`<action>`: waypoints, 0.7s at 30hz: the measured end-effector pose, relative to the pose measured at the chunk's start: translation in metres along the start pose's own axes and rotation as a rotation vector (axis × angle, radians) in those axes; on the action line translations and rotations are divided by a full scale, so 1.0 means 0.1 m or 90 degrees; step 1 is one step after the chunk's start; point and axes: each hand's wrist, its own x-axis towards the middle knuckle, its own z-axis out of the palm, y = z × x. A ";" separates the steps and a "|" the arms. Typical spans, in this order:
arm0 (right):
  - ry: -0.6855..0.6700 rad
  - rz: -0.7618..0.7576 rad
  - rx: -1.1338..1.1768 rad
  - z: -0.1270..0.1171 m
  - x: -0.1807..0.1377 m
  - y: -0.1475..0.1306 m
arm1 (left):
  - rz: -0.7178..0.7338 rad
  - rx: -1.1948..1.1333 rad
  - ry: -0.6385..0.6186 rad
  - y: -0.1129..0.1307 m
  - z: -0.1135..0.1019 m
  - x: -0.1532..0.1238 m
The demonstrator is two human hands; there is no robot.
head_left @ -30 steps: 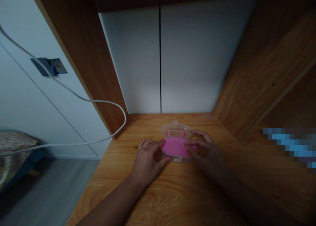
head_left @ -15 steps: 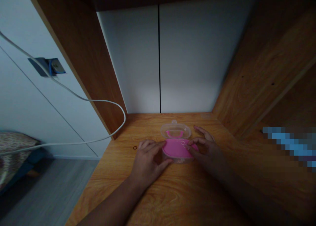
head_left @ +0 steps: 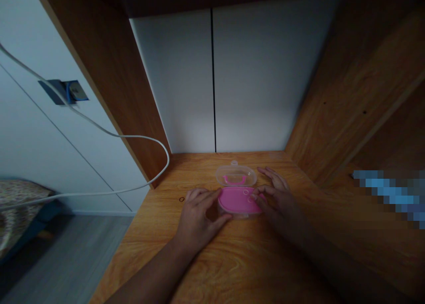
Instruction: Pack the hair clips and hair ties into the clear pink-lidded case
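Observation:
A clear plastic box with a pink top surface rests on the wooden table. Its clear lid, fitted with a pink handle, is folded open at the back. My left hand grips the box's left end, thumb at the front and fingers at the rear corner. On the pink surface lies one small pale loop, like a rubber band. My right hand pinches a second pale loop between thumb and index finger, its other fingers stretched out beyond the box's right side.
A small dark loop lies on the table left of my left hand. A white cable hangs in a curve at the left. White panels stand behind the table, and a wooden side panel rises at the right.
The second pale loop has shifted slightly toward me at my right fingertips. My right hand's outstretched fingers have moved a little. My left hand stays on the box.

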 end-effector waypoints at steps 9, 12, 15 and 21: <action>0.009 0.017 -0.030 -0.03 0.01 0.04 | 0.008 -0.005 0.003 0.00 -0.01 0.01; -0.021 0.009 -0.028 -0.05 0.02 0.02 | 0.011 -0.010 0.004 0.00 -0.01 0.01; -0.024 -0.004 -0.009 -0.06 0.02 -0.03 | 0.017 -0.014 0.009 0.01 -0.02 0.01; 0.062 0.014 0.017 -0.02 0.00 -0.07 | 0.037 -0.021 0.011 0.08 -0.03 0.01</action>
